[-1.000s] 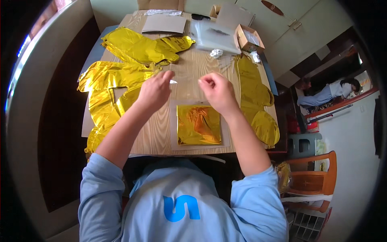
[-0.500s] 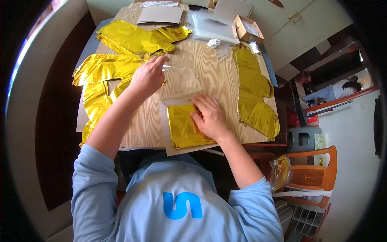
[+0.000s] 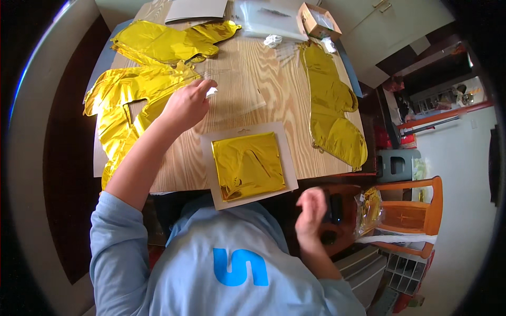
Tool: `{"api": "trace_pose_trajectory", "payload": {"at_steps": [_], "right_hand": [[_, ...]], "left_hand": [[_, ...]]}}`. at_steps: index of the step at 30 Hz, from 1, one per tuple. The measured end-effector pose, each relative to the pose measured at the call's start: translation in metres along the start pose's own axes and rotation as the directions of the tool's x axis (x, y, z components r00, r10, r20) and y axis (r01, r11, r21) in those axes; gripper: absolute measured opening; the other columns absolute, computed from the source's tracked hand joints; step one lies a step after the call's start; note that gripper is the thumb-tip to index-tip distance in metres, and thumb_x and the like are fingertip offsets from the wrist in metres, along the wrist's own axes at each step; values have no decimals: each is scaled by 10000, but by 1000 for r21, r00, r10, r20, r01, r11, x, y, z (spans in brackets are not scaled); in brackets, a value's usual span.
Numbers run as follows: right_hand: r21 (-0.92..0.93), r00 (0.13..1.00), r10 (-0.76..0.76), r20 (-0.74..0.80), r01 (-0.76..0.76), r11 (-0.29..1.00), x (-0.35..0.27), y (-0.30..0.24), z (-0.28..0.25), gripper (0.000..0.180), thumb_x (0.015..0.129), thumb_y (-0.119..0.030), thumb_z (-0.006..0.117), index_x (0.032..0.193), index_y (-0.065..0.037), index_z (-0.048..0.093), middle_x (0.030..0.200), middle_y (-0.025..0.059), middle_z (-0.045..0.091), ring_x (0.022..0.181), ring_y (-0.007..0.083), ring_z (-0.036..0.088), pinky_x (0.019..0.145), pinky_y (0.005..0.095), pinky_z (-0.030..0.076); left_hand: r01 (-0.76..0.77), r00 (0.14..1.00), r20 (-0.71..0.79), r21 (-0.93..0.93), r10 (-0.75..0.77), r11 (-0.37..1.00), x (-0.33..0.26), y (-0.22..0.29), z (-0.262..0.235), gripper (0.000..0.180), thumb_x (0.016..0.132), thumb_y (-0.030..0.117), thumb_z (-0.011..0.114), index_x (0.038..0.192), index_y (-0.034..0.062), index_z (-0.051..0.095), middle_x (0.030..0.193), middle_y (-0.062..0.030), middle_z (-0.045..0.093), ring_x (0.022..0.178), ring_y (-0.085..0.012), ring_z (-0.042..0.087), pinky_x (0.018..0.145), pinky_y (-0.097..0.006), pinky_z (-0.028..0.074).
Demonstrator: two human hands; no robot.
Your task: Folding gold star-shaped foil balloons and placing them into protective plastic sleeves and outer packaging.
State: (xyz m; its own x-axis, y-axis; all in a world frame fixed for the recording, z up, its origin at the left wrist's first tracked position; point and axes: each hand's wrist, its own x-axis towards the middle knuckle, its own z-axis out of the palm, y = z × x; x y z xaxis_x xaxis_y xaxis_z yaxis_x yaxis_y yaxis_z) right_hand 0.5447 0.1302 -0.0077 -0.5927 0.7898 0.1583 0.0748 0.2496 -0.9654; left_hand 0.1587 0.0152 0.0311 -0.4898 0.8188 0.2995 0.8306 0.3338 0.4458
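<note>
On the wooden table's near edge lies a grey-white card (image 3: pixel 208 152) with a folded gold foil balloon (image 3: pixel 249 166) flat on top. My left hand (image 3: pixel 187 104) is past the card's upper left corner, fingers pinched on the edge of a clear plastic bag (image 3: pixel 240 97) that lies flat on the table. Right of the card, beyond the table edge and low over a chair, my right hand (image 3: pixel 311 210) is raised. Motion blurs its fingers, so its grip does not show. Unfolded gold foil balloons (image 3: pixel 124 89) spread out beside my left forearm.
Another gold balloon (image 3: pixel 334 105) lies along the table's right side. At the back are more gold foil (image 3: pixel 163 45), grey cards (image 3: pixel 196 9), a stack of clear bags (image 3: pixel 269 21), a small box (image 3: pixel 319 21) and crumpled white bits (image 3: pixel 272 40). A wooden chair (image 3: pixel 406 213) stands at right.
My right hand has let go of the folded gold balloon and moved down and right, off the table. My left hand stays by the clear bag. The whole view has shifted slightly.
</note>
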Motion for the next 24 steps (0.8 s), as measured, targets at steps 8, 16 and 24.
{"api": "trace_pose_trajectory", "payload": {"at_steps": [8, 16, 24], "right_hand": [[535, 713, 486, 506, -701, 471, -2, -8, 78, 427, 1002, -341, 611, 1307, -44, 577, 1180, 92, 665, 987, 197, 679, 805, 354, 545], [414, 788, 513, 341, -616, 670, -6, -25, 75, 344, 971, -211, 647, 1240, -2, 604, 1146, 88, 666, 968, 200, 685, 755, 351, 574], [579, 782, 568, 255, -594, 559, -7, -14, 62, 284, 964, -150, 645, 1193, 16, 618, 1107, 93, 668, 1029, 217, 662, 928, 381, 519]], "left_hand": [[-15, 996, 92, 49, 10, 999, -4, 8, 4, 315, 862, 63, 553, 1172, 109, 587, 1029, -158, 660, 912, -390, 669, 788, -489, 544], [-28, 990, 141, 30, 24, 999, -10, 11, -2, 308, 862, 94, 566, 1167, 110, 603, 1039, -139, 665, 951, -371, 671, 811, -475, 542], [-79, 973, 224, 128, 49, 989, -17, 23, 1, 346, 883, 122, 589, 1229, 135, 609, 1021, -135, 654, 916, -348, 683, 770, -464, 547]]}}
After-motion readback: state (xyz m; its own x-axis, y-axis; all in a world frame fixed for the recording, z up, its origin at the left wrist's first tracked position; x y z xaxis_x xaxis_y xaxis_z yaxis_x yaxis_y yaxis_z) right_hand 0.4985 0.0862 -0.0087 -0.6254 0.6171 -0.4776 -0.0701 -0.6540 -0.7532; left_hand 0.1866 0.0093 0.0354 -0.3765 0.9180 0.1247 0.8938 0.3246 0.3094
